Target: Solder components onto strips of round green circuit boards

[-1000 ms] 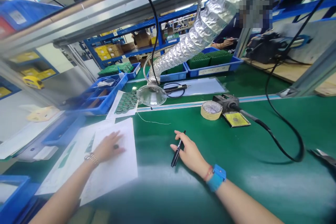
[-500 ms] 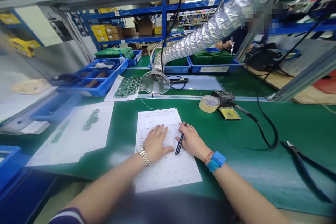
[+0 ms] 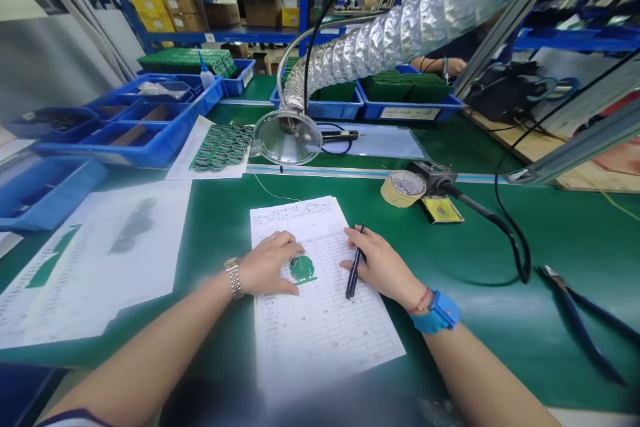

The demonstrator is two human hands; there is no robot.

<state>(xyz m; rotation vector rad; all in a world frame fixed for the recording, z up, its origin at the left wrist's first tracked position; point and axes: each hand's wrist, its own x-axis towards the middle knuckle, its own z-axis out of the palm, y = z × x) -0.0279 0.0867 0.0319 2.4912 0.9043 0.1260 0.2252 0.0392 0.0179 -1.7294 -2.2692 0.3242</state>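
A printed form (image 3: pixel 320 327) lies on the green work surface (image 3: pixel 220 227). My left hand (image 3: pixel 273 263) rests on its left part, with thumb and fingers curved around the left edge of a small round green circuit board (image 3: pixel 303 269). On the right side of the form, my right hand (image 3: pixel 380 263) holds a black pen (image 3: pixel 355 267) between thumb and fingers, the pen slanting down toward me. Left of the form are more paper sheets (image 3: pixel 165 260) with green and grey patches on them.
A clear funnel (image 3: pixel 289 138) on a foil duct (image 3: pixel 390 33) hangs beyond the form. A tape roll (image 3: pixel 403 188) and cutters (image 3: pixel 575 307) lie right. Circuit boards (image 3: pixel 223 147) and blue bins (image 3: pixel 165 133) stand left. A person's hand (image 3: pixel 454 67) shows behind.
The view has shifted. My left hand has moved left on the form, and the round green board now shows beside it. My right hand still holds the pen.
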